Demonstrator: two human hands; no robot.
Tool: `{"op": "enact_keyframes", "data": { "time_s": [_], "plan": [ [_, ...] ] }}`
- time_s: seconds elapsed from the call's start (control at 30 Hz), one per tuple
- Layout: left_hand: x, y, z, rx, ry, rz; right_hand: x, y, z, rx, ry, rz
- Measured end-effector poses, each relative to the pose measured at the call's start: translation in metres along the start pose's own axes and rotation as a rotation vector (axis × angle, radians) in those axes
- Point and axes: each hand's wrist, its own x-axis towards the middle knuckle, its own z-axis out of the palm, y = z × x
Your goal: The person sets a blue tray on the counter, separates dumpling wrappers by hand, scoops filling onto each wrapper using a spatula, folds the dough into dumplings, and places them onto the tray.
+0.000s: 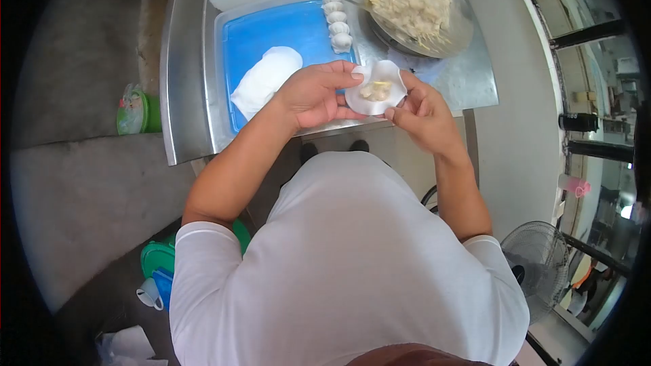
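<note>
Between my two hands is a thin round white dumpling wrapper (358, 100) with a small heap of pale filling (376, 91) in its middle. My left hand (319, 95) pinches its left edge, thumb on top. The fingers and thumb of my right hand (427, 112) grip the right edge. Just beyond my left hand lies a stack of white wrappers (268, 78) on a blue tray (261, 30). Along the tray's right side stands a row of several folded dumplings (337, 27). A large bowl (464, 24) of pale shredded filling (410, 7) is at the back right.
The tray and bowl stand on a steel table (475, 85) with a raised left edge. A spoon-like metal handle (354, 3) leans from the bowl. A green bin (139, 112) is on the floor at left. A fan (539, 264) stands at my right.
</note>
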Motion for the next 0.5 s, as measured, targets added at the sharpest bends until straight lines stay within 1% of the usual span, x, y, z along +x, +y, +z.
{"op": "enact_keyframes", "data": {
  "time_s": [0.03, 0.07, 0.1, 0.13, 0.17, 0.23, 0.27, 0.33, 0.4, 0.47, 0.5],
  "plan": [
    [-0.004, 0.001, -0.004, -0.007, -0.01, 0.0, -0.001, 0.001, 0.008, 0.052, 0.018, 0.004],
    [-0.007, 0.002, -0.009, -0.028, -0.033, 0.055, -0.002, 0.003, 0.014, 0.042, 0.024, 0.011],
    [-0.01, 0.002, -0.014, -0.051, -0.056, 0.11, -0.003, 0.004, 0.018, -0.054, 0.014, -0.009],
    [-0.014, 0.004, -0.018, -0.061, -0.066, 0.11, -0.002, 0.005, 0.023, -0.152, 0.001, -0.028],
    [-0.018, 0.006, -0.022, -0.093, -0.086, 0.124, -0.001, 0.007, 0.031, -0.163, 0.001, -0.021],
    [-0.024, 0.008, -0.03, -0.135, -0.109, 0.139, 0.003, 0.013, 0.049, -0.577, 0.097, -0.201],
    [-0.027, 0.008, -0.034, -0.151, -0.108, 0.128, 0.006, 0.018, 0.054, -0.583, 0.095, -0.195],
    [-0.033, 0.008, -0.043, -0.175, -0.109, 0.115, 0.01, 0.03, 0.06, -0.628, 0.161, -0.299],
    [-0.038, 0.008, -0.051, -0.24, -0.111, 0.105, 0.013, 0.027, 0.069, -0.629, 0.189, -0.253],
    [-0.054, 0.014, -0.054, -0.232, -0.139, 0.091, 0.014, 0.026, 0.076, -0.63, 0.221, -0.207],
    [-0.062, 0.016, -0.056, -0.215, -0.165, 0.081, 0.015, 0.027, 0.08, -0.458, 0.235, -0.161]
  ]
}}
